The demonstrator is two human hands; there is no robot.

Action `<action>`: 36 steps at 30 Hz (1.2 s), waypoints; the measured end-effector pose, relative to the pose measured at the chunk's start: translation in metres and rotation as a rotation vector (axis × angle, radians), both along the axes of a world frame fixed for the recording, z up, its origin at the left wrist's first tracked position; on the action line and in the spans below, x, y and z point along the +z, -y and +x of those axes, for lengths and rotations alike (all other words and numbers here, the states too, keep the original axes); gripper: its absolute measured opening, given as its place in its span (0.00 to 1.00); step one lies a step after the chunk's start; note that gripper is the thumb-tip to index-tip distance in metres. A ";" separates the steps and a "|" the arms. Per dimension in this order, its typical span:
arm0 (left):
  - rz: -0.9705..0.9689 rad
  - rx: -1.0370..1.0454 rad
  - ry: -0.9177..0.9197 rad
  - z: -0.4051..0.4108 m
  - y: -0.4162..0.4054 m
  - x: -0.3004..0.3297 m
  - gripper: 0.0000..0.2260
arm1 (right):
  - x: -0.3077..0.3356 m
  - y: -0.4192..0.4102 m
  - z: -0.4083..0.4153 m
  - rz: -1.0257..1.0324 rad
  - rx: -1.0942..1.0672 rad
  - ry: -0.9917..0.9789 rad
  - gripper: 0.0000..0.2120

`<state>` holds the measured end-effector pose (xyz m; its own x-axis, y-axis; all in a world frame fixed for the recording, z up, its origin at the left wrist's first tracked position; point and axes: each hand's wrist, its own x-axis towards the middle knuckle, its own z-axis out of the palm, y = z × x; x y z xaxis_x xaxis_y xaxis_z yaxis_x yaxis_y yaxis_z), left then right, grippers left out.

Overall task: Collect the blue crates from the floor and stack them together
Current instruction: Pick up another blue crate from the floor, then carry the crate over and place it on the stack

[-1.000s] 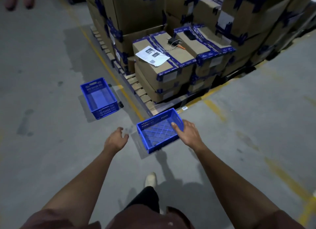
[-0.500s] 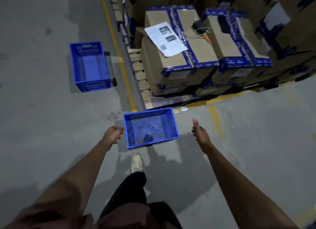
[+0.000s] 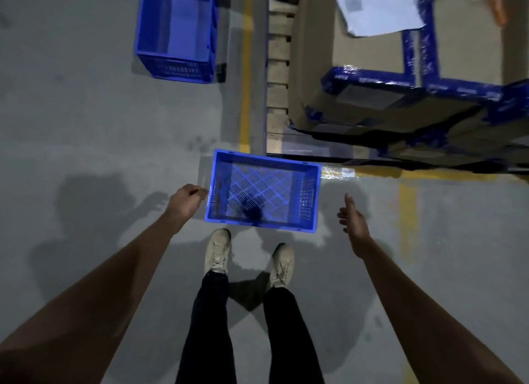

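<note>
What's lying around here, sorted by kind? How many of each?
Blue crates: 2, near crate, far crate
Cardboard boxes: 2, left box, right box
Paper sheets: 1, paper sheet
Wooden pallets: 1, pallet
Total: 6

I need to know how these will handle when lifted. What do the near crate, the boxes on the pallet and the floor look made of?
Near crate: looks like moulded blue plastic, slightly glossy, with a lattice bottom and slotted walls.
Boxes: matte brown cardboard, sealed with shiny blue tape.
Floor: probably smooth grey concrete, stained, with painted yellow lines.
</note>
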<state>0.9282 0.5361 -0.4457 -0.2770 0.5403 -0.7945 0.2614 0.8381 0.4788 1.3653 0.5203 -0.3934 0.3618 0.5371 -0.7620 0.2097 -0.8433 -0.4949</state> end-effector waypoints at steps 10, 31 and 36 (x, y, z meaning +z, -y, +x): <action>0.134 -0.017 -0.096 0.029 -0.065 -0.198 0.03 | -0.212 -0.057 0.023 0.015 0.092 0.042 0.60; 0.106 -0.292 -0.407 0.013 -0.055 -0.281 0.16 | -0.352 -0.085 0.052 -0.066 0.191 0.338 0.26; 0.159 -0.301 -0.451 -0.011 -0.056 -0.150 0.14 | -0.215 -0.097 0.021 -0.014 0.254 0.364 0.31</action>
<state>0.9169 0.5924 -0.5956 -0.3854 0.7514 -0.5356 0.6855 0.6217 0.3790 1.3866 0.6174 -0.6082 0.4658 0.6341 -0.6173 0.5693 -0.7487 -0.3395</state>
